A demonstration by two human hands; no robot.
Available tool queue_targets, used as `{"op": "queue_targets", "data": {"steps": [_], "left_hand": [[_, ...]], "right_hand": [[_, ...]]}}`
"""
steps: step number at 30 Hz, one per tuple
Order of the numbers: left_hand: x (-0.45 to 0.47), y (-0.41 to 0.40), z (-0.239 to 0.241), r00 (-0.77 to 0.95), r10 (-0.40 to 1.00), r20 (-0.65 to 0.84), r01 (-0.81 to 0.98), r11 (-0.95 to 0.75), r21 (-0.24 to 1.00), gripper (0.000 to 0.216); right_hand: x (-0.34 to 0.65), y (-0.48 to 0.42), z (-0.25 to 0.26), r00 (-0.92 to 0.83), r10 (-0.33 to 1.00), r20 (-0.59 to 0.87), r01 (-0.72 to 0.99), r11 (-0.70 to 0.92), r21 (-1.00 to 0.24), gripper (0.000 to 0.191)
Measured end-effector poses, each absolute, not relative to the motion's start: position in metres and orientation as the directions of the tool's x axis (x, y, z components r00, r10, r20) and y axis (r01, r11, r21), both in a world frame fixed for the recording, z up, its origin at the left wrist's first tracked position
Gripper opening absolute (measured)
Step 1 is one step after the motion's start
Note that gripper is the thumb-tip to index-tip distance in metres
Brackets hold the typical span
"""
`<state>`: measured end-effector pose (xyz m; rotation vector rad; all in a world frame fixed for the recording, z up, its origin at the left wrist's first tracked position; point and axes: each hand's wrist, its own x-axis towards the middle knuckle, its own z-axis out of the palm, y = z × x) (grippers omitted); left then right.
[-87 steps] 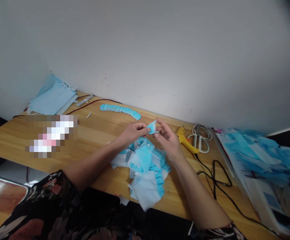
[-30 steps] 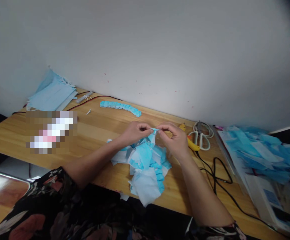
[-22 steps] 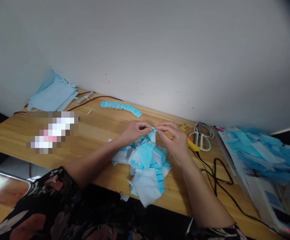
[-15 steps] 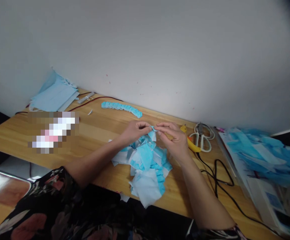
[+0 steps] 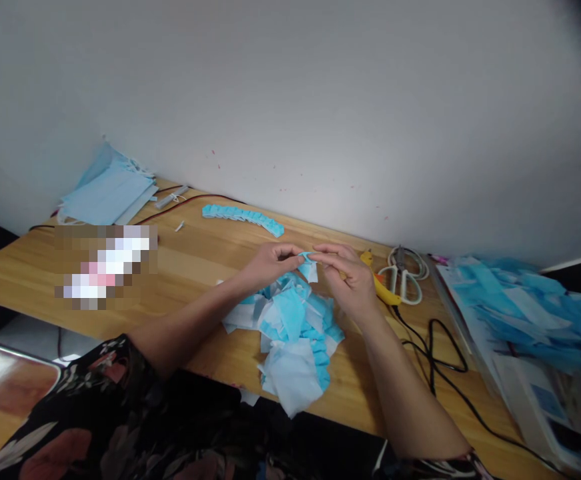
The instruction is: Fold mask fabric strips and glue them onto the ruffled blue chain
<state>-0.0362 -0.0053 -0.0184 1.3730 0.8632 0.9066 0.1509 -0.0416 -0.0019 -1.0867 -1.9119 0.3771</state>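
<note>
A small blue-and-white piece of mask fabric (image 5: 309, 268) is pinched between my two hands above the table. My left hand (image 5: 271, 262) grips it from the left, thumb and fingers closed on its top edge. From the other side my right hand (image 5: 347, 273) closes thumb and fingertips on the same edge. The fabric's lower end hangs down. Just below lies a loose pile of cut blue and white fabric pieces (image 5: 290, 313), some of it gathered into pleats. Farther back rests a pleated blue strip (image 5: 243, 215).
Flat blue face masks (image 5: 110, 193) are stacked at the back left, near a blurred-out object (image 5: 110, 267). On the right are a yellow glue gun (image 5: 386, 291) with a black cord (image 5: 437, 363), scissors (image 5: 401, 277), and a container heaped with blue strips (image 5: 515, 300).
The hanging end of the small fabric piece has swung slightly right and opened out between my fingers. Both hands stay almost in place, still pinching it.
</note>
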Motion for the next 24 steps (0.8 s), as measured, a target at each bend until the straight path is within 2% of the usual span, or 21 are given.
{"op": "queue_targets", "data": {"steps": [7, 10, 16, 20, 24], "left_hand": [[-0.0366, -0.0075, -0.015, 0.406, 0.914, 0.011, -0.025, -0.001, 1.0, 0.032], [-0.0366, -0.0068, -0.0164, 0.386, 0.922, -0.002, -0.025, 0.012, 1.0, 0.03], [-0.0361, -0.0057, -0.0175, 0.36, 0.933, -0.017, 0.006, 0.016, 1.0, 0.028], [-0.0348, -0.0066, -0.0173, 0.368, 0.93, -0.009, 0.025, 0.0, 1.0, 0.027], [-0.0344, -0.0091, -0.015, 0.369, 0.929, 0.04, 0.08, -0.075, 0.994, 0.027]], "right_hand": [[0.1495, -0.0421, -0.0014, -0.224, 0.802, 0.554, 0.528, 0.578, -0.622, 0.039], [0.1502, -0.0425, -0.0019, -0.218, 0.822, 0.527, 0.497, 0.558, -0.665, 0.034], [0.1543, -0.0409, -0.0074, -0.055, 0.932, 0.359, 0.366, 0.353, -0.861, 0.024], [0.1505, -0.0398, -0.0083, -0.101, 0.968, 0.231, 0.246, 0.249, -0.937, 0.037], [0.1463, -0.0397, -0.0088, -0.124, 0.976, 0.181, 0.206, 0.204, -0.957, 0.041]]}}
